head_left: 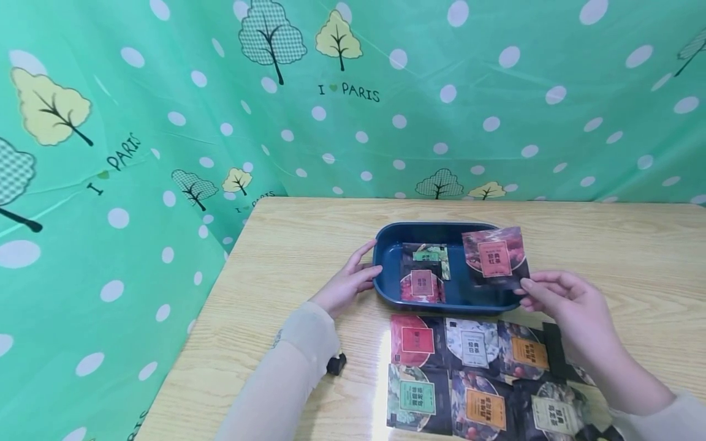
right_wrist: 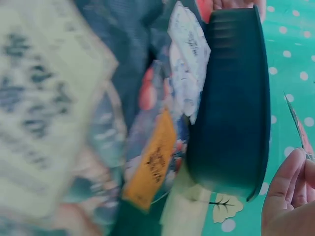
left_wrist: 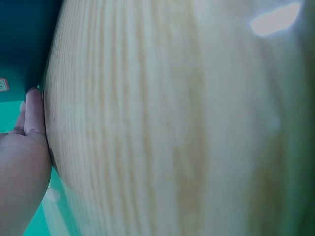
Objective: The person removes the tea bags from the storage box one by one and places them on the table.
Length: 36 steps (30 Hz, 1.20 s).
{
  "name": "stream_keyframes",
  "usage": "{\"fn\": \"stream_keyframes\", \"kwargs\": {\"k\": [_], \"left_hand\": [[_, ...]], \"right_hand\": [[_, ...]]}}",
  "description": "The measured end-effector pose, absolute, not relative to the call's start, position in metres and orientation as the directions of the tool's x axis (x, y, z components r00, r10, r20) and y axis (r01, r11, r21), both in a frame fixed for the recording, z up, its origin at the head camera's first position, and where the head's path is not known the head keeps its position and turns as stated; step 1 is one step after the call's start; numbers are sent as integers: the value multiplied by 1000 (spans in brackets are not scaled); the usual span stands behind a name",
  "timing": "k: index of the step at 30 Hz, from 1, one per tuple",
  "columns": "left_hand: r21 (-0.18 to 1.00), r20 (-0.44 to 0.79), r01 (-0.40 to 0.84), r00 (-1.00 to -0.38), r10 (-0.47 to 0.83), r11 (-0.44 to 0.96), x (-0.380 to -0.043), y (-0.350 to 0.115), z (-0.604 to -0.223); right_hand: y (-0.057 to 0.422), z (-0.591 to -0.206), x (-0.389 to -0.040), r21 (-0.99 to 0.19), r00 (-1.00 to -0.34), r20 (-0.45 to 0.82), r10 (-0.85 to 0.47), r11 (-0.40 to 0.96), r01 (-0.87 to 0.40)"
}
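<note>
One Wooden Table (head_left: 309,245), One Blue Tray (head_left: 458,294), One Dark-Red Packet (head_left: 494,258)

Beyond the left hand (head_left: 347,282) and right hand (head_left: 568,303), green dotted cloth (head_left: 386,147) printed with trees. Between them, the blue tray. Against its left end, the left hand, fingers spread and nearly straight, curled round nothing. On the near side of the right hand, two rows of tea packets (head_left: 417,340), one partly hidden beneath that arm. Just right of the left hand's fingertips, inside the tray: a green-labelled packet (head_left: 427,256) and a pink-labelled packet (head_left: 421,288), overlapping. At the right hand's fingertips, the dark-red packet, pinched by its lower right corner above the tray's right end. Likely to swing or slip, given so small a hold; liable to snag on the rim if lowered too near the right hand. Possible, too: a shunted tray, from a hard left-hand push.
</note>
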<state>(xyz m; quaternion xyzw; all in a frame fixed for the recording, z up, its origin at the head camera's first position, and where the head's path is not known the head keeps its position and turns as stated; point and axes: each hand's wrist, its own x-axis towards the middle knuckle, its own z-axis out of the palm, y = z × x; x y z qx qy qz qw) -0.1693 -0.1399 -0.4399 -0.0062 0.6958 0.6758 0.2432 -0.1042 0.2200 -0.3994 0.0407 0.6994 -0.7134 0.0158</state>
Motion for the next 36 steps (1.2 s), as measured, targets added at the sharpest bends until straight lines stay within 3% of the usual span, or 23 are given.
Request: {"fn": "stream_keyframes", "kwargs": {"k": [13,33,36], "left_hand": [[943,-329,-327,-887,324,62,-169,-141,-442],[940,-337,-333,-884,325,69,-168,-142,-443],[939,-340,-336,-885,319,70,-168,-142,-443]], "right_hand": [[237,-411,-92,-987,-987,-161,-25,-22,161],[269,-430,-71,-949,-957,-278,-83,177,261],[275,-431,-66,-918,-946,-320,-59,268,294]]}}
